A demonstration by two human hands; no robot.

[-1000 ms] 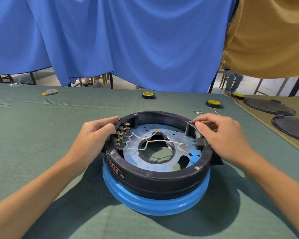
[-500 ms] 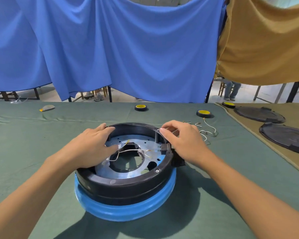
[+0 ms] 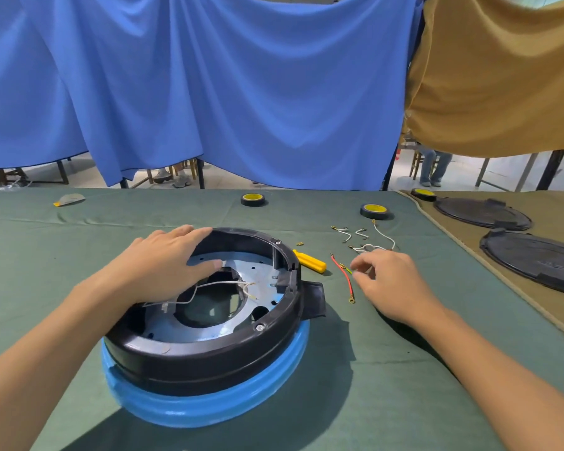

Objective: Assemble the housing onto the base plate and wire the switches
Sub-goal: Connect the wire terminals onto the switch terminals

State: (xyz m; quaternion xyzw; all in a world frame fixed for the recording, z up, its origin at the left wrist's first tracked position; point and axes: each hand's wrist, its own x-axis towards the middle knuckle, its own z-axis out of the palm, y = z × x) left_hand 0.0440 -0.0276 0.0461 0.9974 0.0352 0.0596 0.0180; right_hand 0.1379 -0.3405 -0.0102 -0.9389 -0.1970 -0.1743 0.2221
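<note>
— Status, grips?
— My left grip (image 3: pixel 163 268) lies flat on the far-left rim of the black housing (image 3: pixel 209 349). Fingers straight, thumb over the inside; holds nothing, just rests there. My right grip (image 3: pixel 391 281) hovers over the bench (image 3: pixel 372 369) to the right of the housing, fingers loosely curled. The tips are just beside a short green wire (image 3: pixel 346 268) & a red wire (image 3: pixel 343 276). Can't tell if it's pinching the green one.
— Housing pos.?
— Sits on the metal base plate (image 3: pixel 209 327), both atop a blue ring (image 3: pixel 209 408), nr the bench's front. White wires (image 3: pixel 209 284) cross the plate's centre hole.
— Rest of bench, room?
— Green cloth. Yellow-handled tool (image 3: pixel 310 262) just behind the housing's right side. Loose white leads (image 3: pixel 372 247) beyond my right grip, two tape rolls (image 3: pixel 252 199) further back. Black round lids (image 3: pixel 534 258) on tan cloth at far right. Blue curtain (image 3: pixel 225 92) & tan curtain (image 3: pixel 502 76) hang behind.
</note>
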